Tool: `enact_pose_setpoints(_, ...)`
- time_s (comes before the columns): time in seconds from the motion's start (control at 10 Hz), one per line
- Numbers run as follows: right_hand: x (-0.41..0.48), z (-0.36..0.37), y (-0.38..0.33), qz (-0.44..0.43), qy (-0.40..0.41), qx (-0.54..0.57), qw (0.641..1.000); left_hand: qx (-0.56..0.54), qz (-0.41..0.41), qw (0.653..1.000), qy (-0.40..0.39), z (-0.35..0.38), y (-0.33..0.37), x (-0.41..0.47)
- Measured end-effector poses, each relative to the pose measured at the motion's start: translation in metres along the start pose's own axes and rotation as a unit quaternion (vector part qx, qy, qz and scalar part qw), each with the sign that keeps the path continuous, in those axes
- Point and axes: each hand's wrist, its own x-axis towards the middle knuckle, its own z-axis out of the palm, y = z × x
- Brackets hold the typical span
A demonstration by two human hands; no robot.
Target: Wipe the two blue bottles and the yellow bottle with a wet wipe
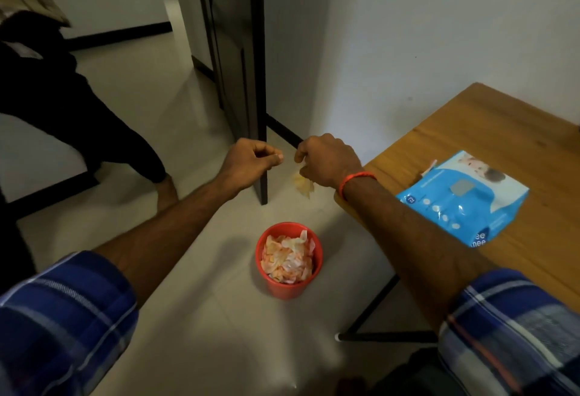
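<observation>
My right hand (326, 159) is held out above the floor and grips a crumpled, yellowish used wipe (303, 186) that hangs below its fingers. My left hand (254, 159) hovers just left of it, fingers curled with thumb against fingertips, holding nothing that I can make out. A red bin (288, 282) full of used wipes stands on the floor below and nearer to me than both hands. The blue wet wipe pack (464, 201) lies on the wooden table (502, 132) at the right. No bottles are in view.
A dark door edge (260, 82) stands just behind my hands, beside the white wall. Another person's dark trouser leg and bare foot (166, 190) are on the floor at the left. The table's black metal frame (376, 311) runs along the floor at lower right.
</observation>
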Motion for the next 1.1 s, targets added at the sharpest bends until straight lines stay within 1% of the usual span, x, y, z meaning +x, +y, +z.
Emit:
enact_pose_setpoints(0.1,-0.002,-0.003,0.001,0.000,0.006,0.023,1.000,0.001,0.005,1.000,0.000,0.002,0.001,0.001)
enact_pose_setpoints(0.2,-0.005,-0.016,0.002,-0.001,0.038,0.061,0.997,-0.006,0.017,1.000,0.005,0.005,0.007,0.003)
enact_pose_setpoints(0.3,-0.011,-0.033,0.006,-0.003,0.066,0.071,0.995,-0.010,0.039,0.999,0.001,0.009,0.018,0.003)
enact_pose_setpoints(0.4,-0.021,-0.050,0.016,0.005,0.076,0.068,0.995,-0.008,0.063,0.998,-0.002,0.016,0.032,0.002)
enact_pose_setpoints(0.5,-0.041,-0.071,0.033,0.024,0.097,0.072,0.992,-0.019,0.099,0.995,0.000,0.023,0.048,-0.001)
enact_pose_setpoints(0.7,-0.097,-0.101,0.070,0.068,0.129,0.043,0.988,-0.060,0.163,0.985,-0.009,0.049,0.096,-0.014)
enact_pose_setpoints(0.8,-0.126,-0.115,0.085,0.087,0.134,0.021,0.987,-0.071,0.201,0.977,-0.029,0.068,0.126,-0.021)
enact_pose_setpoints(1.0,-0.170,-0.147,0.114,0.124,0.144,0.001,0.982,-0.063,0.270,0.959,-0.055,0.105,0.184,-0.030)
enact_pose_setpoints(1.1,-0.189,-0.162,0.129,0.138,0.158,0.013,0.978,-0.070,0.297,0.951,-0.059,0.125,0.214,-0.035)
